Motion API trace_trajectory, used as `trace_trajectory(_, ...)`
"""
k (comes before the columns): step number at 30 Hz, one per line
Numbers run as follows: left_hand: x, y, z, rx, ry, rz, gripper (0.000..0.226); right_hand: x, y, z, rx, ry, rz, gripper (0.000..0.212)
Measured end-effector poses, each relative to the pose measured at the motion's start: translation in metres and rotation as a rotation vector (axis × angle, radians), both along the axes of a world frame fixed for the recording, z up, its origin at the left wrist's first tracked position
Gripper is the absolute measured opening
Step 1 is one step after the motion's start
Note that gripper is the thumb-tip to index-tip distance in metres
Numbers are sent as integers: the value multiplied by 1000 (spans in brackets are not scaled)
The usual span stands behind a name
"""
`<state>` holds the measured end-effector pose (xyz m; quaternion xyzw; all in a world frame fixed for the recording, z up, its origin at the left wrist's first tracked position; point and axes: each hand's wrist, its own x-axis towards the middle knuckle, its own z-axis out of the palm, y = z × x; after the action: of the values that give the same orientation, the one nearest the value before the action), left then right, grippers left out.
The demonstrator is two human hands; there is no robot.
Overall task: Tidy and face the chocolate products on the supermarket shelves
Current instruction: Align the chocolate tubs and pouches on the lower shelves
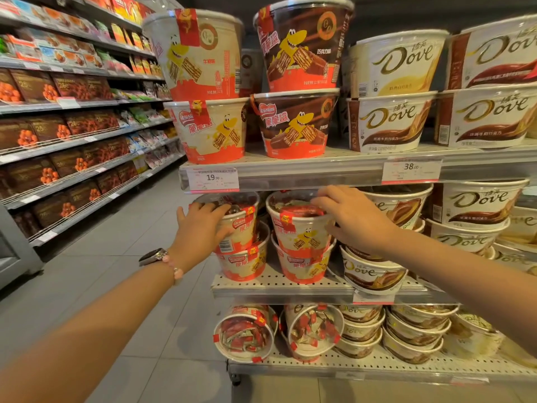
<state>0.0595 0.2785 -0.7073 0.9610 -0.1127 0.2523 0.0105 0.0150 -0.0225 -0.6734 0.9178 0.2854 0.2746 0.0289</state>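
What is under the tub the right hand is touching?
The right hand rests on a cream wafer tub. Under it sits another tub of the same kind, standing on the shelf. The top tub covers the lower one's lid.

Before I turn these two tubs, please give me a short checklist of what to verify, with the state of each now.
1. Left hand holds the left tub on the middle shelf: ok, fingers over its lid and side.
2. Right hand holds the right tub: ok, fingers on the rim.
3. Left tub label faces front: not ok, its barcode side shows.
4. Right tub label faces front: ok, the cartoon shows.
5. Tubs below sit steady under each: cannot tell.
6. Room under the upper shelf's price strip to lift: cannot tell.
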Motion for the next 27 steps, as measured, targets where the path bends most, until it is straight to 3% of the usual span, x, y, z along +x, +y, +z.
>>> trace_trajectory(5, 2, -6, 1, -58, -33, -58, 52, 17, 20, -2, -214, 156, -108, 76)
trace_trajectory(10, 5, 17, 7, -244, 114, -237, 63, 26, 25, -7, -126, 247, -140, 77)
trace_trajectory(13, 8, 30, 9, -221, 147, -276, 61, 27, 27, -4, -128, 242, -143, 76)
trace_trajectory(19, 16, 14, 1, -157, 2, -290, 54, 31, 33, -2, -113, 183, -190, 75)
trace_trajectory(22, 17, 1, -1, -167, -49, -256, 52, 35, 35, -6, -109, 140, -234, 73)
trace_trajectory(27, 17, -22, -4, -27, -96, -160, 56, 40, 45, -10, -74, 114, -275, 72)
